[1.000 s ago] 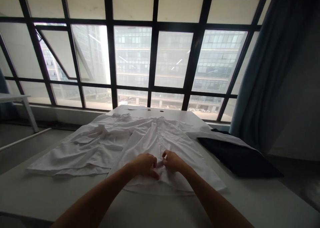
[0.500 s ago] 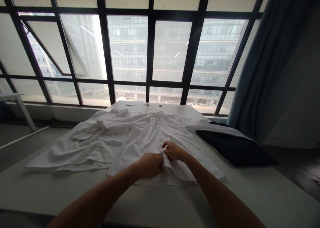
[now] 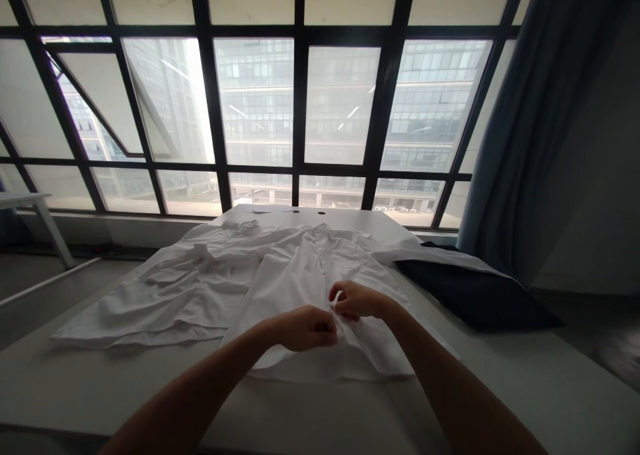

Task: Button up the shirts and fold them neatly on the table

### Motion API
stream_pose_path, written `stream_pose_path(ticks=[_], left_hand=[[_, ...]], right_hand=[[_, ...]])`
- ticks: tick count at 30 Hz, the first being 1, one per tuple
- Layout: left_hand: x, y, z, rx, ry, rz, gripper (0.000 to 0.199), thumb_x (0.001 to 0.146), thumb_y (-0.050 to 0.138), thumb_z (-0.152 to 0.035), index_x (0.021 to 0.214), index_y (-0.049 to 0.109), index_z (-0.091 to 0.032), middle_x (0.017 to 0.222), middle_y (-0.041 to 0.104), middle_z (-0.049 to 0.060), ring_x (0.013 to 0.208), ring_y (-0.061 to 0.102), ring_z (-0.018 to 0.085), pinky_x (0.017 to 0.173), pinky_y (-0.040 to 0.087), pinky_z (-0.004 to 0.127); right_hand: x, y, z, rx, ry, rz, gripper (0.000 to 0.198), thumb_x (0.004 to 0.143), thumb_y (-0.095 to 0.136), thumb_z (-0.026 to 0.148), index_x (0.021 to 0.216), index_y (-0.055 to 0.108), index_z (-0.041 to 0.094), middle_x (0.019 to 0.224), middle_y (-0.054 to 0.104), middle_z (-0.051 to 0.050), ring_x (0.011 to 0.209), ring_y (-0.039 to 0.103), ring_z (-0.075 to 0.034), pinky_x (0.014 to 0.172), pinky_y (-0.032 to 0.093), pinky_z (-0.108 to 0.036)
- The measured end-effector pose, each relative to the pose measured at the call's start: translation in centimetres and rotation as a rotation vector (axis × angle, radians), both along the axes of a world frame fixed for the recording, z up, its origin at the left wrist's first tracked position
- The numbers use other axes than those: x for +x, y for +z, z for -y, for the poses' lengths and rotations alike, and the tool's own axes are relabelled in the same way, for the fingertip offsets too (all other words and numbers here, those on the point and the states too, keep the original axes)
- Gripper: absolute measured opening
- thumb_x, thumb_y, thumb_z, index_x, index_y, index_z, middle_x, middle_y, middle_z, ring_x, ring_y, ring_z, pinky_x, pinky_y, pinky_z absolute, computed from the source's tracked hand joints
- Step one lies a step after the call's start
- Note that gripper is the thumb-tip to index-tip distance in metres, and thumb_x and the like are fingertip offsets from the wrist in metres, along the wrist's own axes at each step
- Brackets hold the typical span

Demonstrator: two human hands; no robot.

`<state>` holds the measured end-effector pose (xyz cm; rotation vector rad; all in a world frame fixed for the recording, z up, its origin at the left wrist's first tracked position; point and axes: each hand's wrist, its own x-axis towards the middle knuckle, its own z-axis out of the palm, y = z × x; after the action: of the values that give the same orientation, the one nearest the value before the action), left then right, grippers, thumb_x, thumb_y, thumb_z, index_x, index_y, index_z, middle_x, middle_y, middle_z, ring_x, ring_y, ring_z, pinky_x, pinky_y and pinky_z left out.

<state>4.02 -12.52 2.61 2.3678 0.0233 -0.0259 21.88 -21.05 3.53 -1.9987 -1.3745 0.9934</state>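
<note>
A white button-up shirt (image 3: 295, 275) lies spread on the white table, its collar away from me and its hem close to me. My left hand (image 3: 310, 327) is closed on the front edge of the shirt, low down near the hem. Just right of it and slightly farther up, my right hand (image 3: 357, 300) pinches the same front edge between thumb and forefinger. The fabric between the two hands is lifted a little. Any button under the fingers is too small to make out.
Another rumpled white garment (image 3: 175, 295) lies to the left on the table (image 3: 280, 415). At the right edge is a dark navy cloth (image 3: 475, 295) with white fabric partly over it. Windows (image 3: 257, 102) stand behind, and a blue curtain (image 3: 505, 148) hangs at right.
Both hands have shifted slightly to the right with the shirt's front edge. The hem near me has moved and now lies in a different fold.
</note>
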Motion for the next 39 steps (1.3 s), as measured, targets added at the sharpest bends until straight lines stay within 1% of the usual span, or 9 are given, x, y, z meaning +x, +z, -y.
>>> stream_pose_path(ticks=[5,8,10,12,15,20,25,31,39], left_hand=[[0.6,-0.7,2.5,0.187,-0.088,-0.119,0.009,0.08,0.06,-0.017,0.075,0.067,-0.016,0.071,0.063,-0.003,0.064,0.053,0.009,0.065,0.043,0.02],[1.1,-0.2,1.7,0.064,-0.15,-0.346,0.014,0.082,0.056,-0.018,0.079,0.069,-0.017,0.068,0.065,-0.001,0.06,0.057,0.011,0.062,0.048,0.023],[2.3,0.3,0.0,-0.026,-0.145,-0.528,0.018,0.083,0.052,-0.017,0.082,0.07,-0.018,0.065,0.065,-0.001,0.057,0.06,0.013,0.059,0.051,0.025],[4.2,0.7,-2.3,0.06,0.0,-0.539,0.018,0.08,0.053,-0.013,0.081,0.07,-0.018,0.064,0.067,0.0,0.057,0.063,0.015,0.059,0.053,0.028],[7.6,0.6,-5.6,0.299,0.287,-0.316,0.017,0.077,0.056,-0.014,0.083,0.072,-0.015,0.076,0.071,0.007,0.071,0.066,0.021,0.067,0.053,0.032],[11.0,-1.7,-8.0,0.41,0.479,-0.101,0.029,0.086,0.049,-0.027,0.086,0.073,-0.011,0.087,0.07,0.015,0.086,0.065,0.024,0.077,0.049,0.033],[11.5,-4.0,-8.0,0.306,0.605,-0.026,0.027,0.082,0.058,-0.031,0.088,0.075,-0.012,0.08,0.071,0.01,0.075,0.064,0.019,0.067,0.047,0.026],[11.4,-4.3,-8.1,0.094,0.656,-0.037,0.027,0.079,0.06,-0.035,0.074,0.075,-0.013,0.063,0.066,0.004,0.059,0.057,0.014,0.055,0.041,0.022],[11.6,-4.4,-7.8,0.14,0.593,-0.022,0.023,0.079,0.057,-0.028,0.069,0.072,-0.013,0.057,0.061,0.002,0.051,0.051,0.011,0.05,0.035,0.021]], right_hand=[[-0.3,-1.0,0.2,-0.249,0.081,0.068,0.017,0.071,0.061,0.009,0.086,0.059,0.015,0.052,0.059,0.004,0.044,0.057,-0.011,0.046,0.046,-0.019],[0.2,-1.7,-1.1,-0.229,0.072,0.072,0.008,0.079,0.061,0.022,0.082,0.06,0.015,0.053,0.062,0.001,0.046,0.059,-0.012,0.045,0.046,-0.019],[1.0,-2.2,-2.6,-0.144,-0.018,0.153,0.019,0.083,0.06,0.033,0.076,0.061,0.014,0.051,0.062,-0.001,0.045,0.059,-0.012,0.043,0.045,-0.019],[1.8,-2.6,-4.3,-0.037,-0.117,0.289,0.028,0.082,0.061,0.039,0.07,0.063,0.014,0.049,0.061,-0.003,0.043,0.059,-0.013,0.041,0.044,-0.019],[2.5,-3.4,-6.3,0.036,-0.181,0.471,0.034,0.081,0.062,0.042,0.064,0.064,0.013,0.051,0.063,-0.007,0.046,0.062,-0.016,0.042,0.043,-0.02],[2.9,-4.4,-7.1,0.11,-0.262,0.674,0.026,0.081,0.059,0.033,0.075,0.069,0.01,0.073,0.071,-0.015,0.077,0.07,-0.023,0.057,0.047,-0.022],[4.0,-5.1,-6.4,0.135,-0.25,0.417,0.026,0.082,0.056,0.03,0.066,0.067,0.013,0.058,0.067,-0.008,0.055,0.065,-0.017,0.051,0.044,-0.02],[4.8,-5.9,-6.3,0.259,-0.341,0.246,0.018,0.076,0.055,0.023,0.067,0.068,0.014,0.044,0.058,0.0,0.043,0.058,-0.013,0.042,0.039,-0.018],[5.0,-5.7,-6.4,0.352,-0.422,0.124,0.016,0.073,0.054,0.021,0.068,0.067,0.013,0.048,0.061,-0.001,0.046,0.061,-0.013,0.043,0.042,-0.017]])
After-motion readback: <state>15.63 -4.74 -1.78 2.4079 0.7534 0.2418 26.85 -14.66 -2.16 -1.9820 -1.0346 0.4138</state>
